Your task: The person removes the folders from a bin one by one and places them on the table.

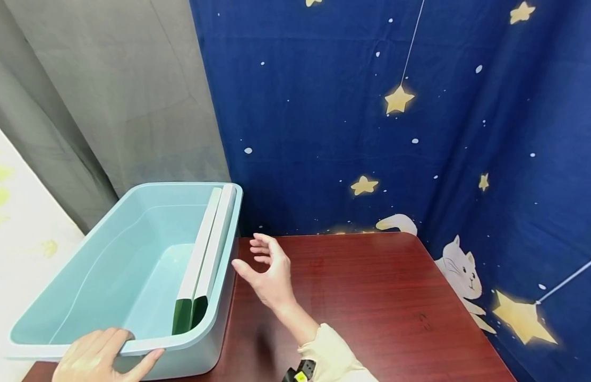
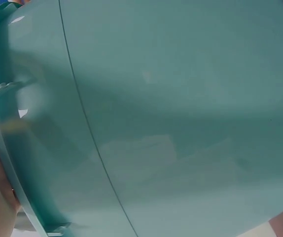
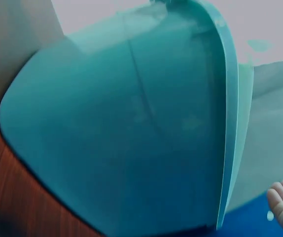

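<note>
A light blue plastic tub (image 1: pixel 109 249) stands at the left of the table in the head view. My left hand (image 1: pixel 95 356) grips its near rim, fingers over the edge and thumb on the outer side. Inside, along the right wall, two slim white objects with dark green near ends lean side by side, the left one (image 1: pixel 198 249) and the right one (image 1: pixel 216 246). My right hand (image 1: pixel 271 273) hovers just right of the tub, fingers loosely bent, thumb apart, holding nothing. The tub's outer wall (image 2: pixel 181 98) fills most of the left wrist view.
A reddish-brown table (image 1: pixel 371 297) extends to the right of the tub. Behind it hang a grey curtain (image 1: pixel 123 95) and a dark blue curtain (image 1: pixel 314 116) with stars and a cat. A pale cloth (image 1: pixel 23 239) lies at the left.
</note>
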`<state>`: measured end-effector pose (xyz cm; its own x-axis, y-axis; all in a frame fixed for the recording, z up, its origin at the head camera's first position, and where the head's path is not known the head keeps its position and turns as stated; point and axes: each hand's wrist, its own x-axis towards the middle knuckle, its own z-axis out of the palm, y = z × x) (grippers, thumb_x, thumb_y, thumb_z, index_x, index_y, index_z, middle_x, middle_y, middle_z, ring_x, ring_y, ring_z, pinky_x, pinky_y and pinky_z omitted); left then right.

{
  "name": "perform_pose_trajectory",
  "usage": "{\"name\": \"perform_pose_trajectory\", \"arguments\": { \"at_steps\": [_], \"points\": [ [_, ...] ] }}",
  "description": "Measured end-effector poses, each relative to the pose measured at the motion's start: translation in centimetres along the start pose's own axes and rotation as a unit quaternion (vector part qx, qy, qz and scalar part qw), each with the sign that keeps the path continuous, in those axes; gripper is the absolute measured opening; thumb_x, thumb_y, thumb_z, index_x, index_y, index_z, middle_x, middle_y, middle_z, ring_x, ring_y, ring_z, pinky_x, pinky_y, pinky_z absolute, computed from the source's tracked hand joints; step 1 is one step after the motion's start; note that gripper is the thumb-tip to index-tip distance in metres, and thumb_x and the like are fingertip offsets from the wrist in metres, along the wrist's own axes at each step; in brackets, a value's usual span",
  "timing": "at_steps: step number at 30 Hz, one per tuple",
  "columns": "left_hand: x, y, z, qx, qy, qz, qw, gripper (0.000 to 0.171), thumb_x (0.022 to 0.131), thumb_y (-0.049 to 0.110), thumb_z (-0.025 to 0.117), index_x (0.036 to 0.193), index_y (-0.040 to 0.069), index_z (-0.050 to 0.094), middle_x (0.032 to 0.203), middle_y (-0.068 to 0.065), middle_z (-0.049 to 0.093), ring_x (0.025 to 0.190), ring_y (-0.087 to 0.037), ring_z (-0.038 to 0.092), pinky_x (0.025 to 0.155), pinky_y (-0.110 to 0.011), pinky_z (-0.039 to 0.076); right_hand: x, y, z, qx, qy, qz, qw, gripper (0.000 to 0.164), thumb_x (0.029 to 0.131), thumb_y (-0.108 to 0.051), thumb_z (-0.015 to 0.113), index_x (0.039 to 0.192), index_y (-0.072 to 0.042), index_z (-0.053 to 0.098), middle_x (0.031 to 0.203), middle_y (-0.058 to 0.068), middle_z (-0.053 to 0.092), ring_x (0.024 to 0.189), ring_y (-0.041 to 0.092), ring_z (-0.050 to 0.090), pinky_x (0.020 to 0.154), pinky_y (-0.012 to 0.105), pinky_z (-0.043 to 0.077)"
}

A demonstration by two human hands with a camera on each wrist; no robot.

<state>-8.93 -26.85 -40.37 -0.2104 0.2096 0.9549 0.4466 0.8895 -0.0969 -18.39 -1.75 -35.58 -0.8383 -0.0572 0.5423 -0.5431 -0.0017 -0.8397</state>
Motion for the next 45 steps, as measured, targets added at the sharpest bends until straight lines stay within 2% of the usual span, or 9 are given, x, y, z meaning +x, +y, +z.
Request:
{"name": "perform_pose_trajectory", "arguments": {
  "at_steps": [5, 11, 16, 22, 27, 31, 34, 39, 45],
  "points": [
    [0.1, 0.2, 0.0, 0.004, 0.001, -0.006, 1.0, 0.062, 0.075, 0.065, 0.052, 0.051, 0.008, 0.043, 0.045, 0.005, 0.032, 0.038, -0.008, 0.022, 0.036, -0.026, 0.019, -0.2, -0.3, 2.3, -0.007, 0.017, 0.011, 1.0, 0.054, 0.069, -0.025, 0.075, 0.117, -0.009, 0.054, 0.107, 0.004, 0.06, 0.093, 0.013, 0.057, 0.079, 0.03, 0.048],
    [0.0, 0.0, 0.0, 0.0, 0.002, 0.0, 1.0, 0.063, 0.075, 0.065, 0.052, 0.052, 0.007, 0.043, 0.045, 0.005, 0.031, 0.037, -0.009, 0.021, 0.036, -0.026, 0.018, -0.2, -1.9, 4.5, -0.042, 0.016, 0.05, 0.998, 0.064, 0.065, -0.033, 0.077, 0.118, -0.008, 0.052, 0.111, 0.003, 0.056, 0.098, 0.014, 0.053, 0.082, 0.026, 0.045],
    [-0.1, -0.1, -0.2, 0.006, -0.018, -0.007, 0.9998, 0.064, 0.075, 0.066, 0.051, 0.053, 0.007, 0.043, 0.045, 0.006, 0.031, 0.037, -0.009, 0.02, 0.037, -0.026, 0.017, 0.0, -2.6, 5.8, -0.091, 0.0, 0.107, 0.99, 0.079, 0.062, -0.042, 0.078, 0.126, -0.008, 0.047, 0.113, -0.001, 0.052, 0.1, 0.009, 0.047, 0.083, 0.025, 0.042],
    [-0.2, 0.0, -0.3, 0.016, -0.022, -0.021, 0.9994, 0.064, 0.074, 0.067, 0.05, 0.053, 0.007, 0.043, 0.046, 0.007, 0.03, 0.038, -0.01, 0.02, 0.037, -0.026, 0.016, 0.2, -3.1, 7.0, -0.176, -0.016, 0.124, 0.976, 0.087, 0.059, -0.049, 0.077, 0.13, -0.011, 0.043, 0.119, -0.002, 0.047, 0.104, 0.012, 0.047, 0.084, 0.026, 0.042],
    [-0.2, 0.0, -0.5, 0.021, -0.033, -0.028, 0.9988, 0.064, 0.075, 0.068, 0.049, 0.053, 0.008, 0.044, 0.045, 0.008, 0.03, 0.038, -0.009, 0.019, 0.036, -0.026, 0.016, 0.5, -3.5, 8.0, -0.29, -0.041, 0.117, 0.949, 0.093, 0.058, -0.054, 0.076, 0.131, -0.01, 0.039, 0.122, -0.002, 0.043, 0.107, 0.011, 0.043, 0.085, 0.024, 0.042],
    [-0.1, 0.2, -0.6, 0.022, -0.036, -0.036, 0.9985, 0.064, 0.074, 0.068, 0.05, 0.052, 0.008, 0.044, 0.045, 0.008, 0.03, 0.037, -0.01, 0.021, 0.036, -0.027, 0.016, 0.5, -3.6, 8.8, -0.39, -0.052, 0.102, 0.914, 0.091, 0.055, -0.061, 0.074, 0.122, -0.009, 0.04, 0.111, -0.001, 0.044, 0.097, 0.011, 0.042, 0.079, 0.021, 0.042],
    [-0.1, 0.3, -0.5, 0.021, -0.034, -0.037, 0.9985, 0.064, 0.074, 0.068, 0.05, 0.052, 0.008, 0.044, 0.045, 0.008, 0.03, 0.037, -0.01, 0.021, 0.036, -0.027, 0.017, 0.6, -3.9, 9.3, -0.44, -0.054, 0.103, 0.89, 0.088, 0.053, -0.064, 0.073, 0.114, -0.009, 0.041, 0.103, 0.0, 0.043, 0.091, 0.01, 0.041, 0.075, 0.019, 0.041],
    [-0.2, 0.4, -0.4, 0.019, -0.03, -0.039, 0.9986, 0.064, 0.074, 0.068, 0.051, 0.052, 0.008, 0.045, 0.044, 0.007, 0.031, 0.037, -0.011, 0.022, 0.036, -0.027, 0.017, 0.4, -4.2, 10.0, -0.476, -0.062, 0.122, 0.869, 0.095, 0.051, -0.065, 0.073, 0.119, -0.006, 0.041, 0.104, 0.0, 0.042, 0.092, 0.01, 0.042, 0.074, 0.02, 0.042],
    [-0.6, 0.3, -0.6, 0.031, -0.055, -0.05, 0.9968, 0.065, 0.073, 0.07, 0.049, 0.052, 0.009, 0.046, 0.044, 0.006, 0.033, 0.036, -0.012, 0.023, 0.036, -0.027, 0.019, -0.1, -3.8, 10.5, -0.52, -0.065, 0.116, 0.844, 0.103, 0.048, -0.062, 0.076, 0.124, -0.003, 0.038, 0.107, 0.002, 0.04, 0.092, 0.01, 0.041, 0.072, 0.018, 0.043]
  ]
}}
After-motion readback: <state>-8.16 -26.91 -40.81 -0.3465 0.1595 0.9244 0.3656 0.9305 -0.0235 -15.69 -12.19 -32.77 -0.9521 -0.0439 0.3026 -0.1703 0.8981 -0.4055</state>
